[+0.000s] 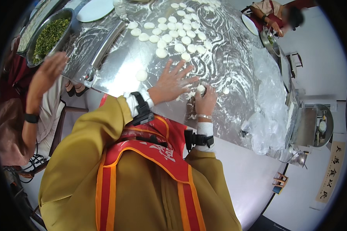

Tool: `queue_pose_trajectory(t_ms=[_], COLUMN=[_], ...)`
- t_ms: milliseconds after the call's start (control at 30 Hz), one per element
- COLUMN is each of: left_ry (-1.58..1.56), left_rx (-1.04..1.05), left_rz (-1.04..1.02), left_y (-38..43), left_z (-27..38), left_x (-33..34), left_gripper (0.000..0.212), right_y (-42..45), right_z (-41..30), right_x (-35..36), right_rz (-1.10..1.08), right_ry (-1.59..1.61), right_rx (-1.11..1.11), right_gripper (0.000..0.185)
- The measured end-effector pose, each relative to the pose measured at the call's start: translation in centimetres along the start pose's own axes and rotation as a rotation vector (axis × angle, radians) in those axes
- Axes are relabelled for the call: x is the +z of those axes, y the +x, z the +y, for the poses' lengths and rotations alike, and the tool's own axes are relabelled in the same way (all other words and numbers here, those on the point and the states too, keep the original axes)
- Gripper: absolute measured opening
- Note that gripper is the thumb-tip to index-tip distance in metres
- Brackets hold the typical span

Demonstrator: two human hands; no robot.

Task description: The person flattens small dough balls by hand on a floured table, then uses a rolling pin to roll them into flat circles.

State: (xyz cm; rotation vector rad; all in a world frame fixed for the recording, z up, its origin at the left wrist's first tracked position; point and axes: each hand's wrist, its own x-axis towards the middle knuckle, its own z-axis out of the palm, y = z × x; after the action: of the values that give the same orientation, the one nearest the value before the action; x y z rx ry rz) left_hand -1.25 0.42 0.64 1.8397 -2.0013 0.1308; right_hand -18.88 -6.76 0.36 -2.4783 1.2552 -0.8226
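Note:
My left hand (173,82) is spread over the floured steel table (167,108), fingers wide apart, with nothing in it. Beside it, my right hand (206,101) has its thumb and fingers around a small white dough piece (201,89) at the tabletop. Another little dough ball (225,91) sits just right of that hand. One flattened dough round (141,75) lies alone to the left of my left hand. Beyond my fingertips, several dough rounds (173,33) are scattered in a loose cluster.
A steel bowl (70,31) of chopped green filling stands at the left, near a co-worker's hand (47,72). A metal strip (107,44) crosses the tabletop. Clear plastic sheeting (267,106) covers the right edge. Another person (273,20) works at the far right beside a bowl (269,43).

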Motion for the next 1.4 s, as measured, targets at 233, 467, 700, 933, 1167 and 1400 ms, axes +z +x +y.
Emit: queue_pose_trajectory(t_ms=[233, 467, 700, 933, 1167, 1400], left_ry=[0.122, 0.068, -0.11, -0.061, 0.021, -0.01], left_rx=[-0.186, -0.207, 0.031, 0.105, -0.092, -0.119], left_rz=[-0.031, 0.046, 0.16, 0.029, -0.092, -0.04], left_y=[-2.4, -2.3, 2.9, 1.8, 0.2, -0.5], left_z=[-3.8, -3.6, 2.5, 2.8, -0.2, -1.8], left_x=[-2.1, -2.9, -5.5, 1.4, -0.1, -0.3], left_gripper=[0.055, 0.052, 0.054, 0.056, 0.052, 0.051], right_y=[-0.9, -1.7, -1.4, 1.3, 1.2, -3.5], right_z=[-4.9, -6.0, -2.7, 7.0, 3.6, -3.3], right_x=[0.6, 2.7, -0.6, -2.6, -3.2, 0.2], right_rz=[-0.155, -0.122, -0.071, 0.127, 0.003, -0.075], right_ry=[0.147, 0.201, 0.27, -0.228, -0.045, 0.253], right_rx=[-0.026, -0.149, 0.138, 0.188, 0.175, 0.033], right_gripper=[0.028, 0.035, 0.047, 0.048, 0.031, 0.035])
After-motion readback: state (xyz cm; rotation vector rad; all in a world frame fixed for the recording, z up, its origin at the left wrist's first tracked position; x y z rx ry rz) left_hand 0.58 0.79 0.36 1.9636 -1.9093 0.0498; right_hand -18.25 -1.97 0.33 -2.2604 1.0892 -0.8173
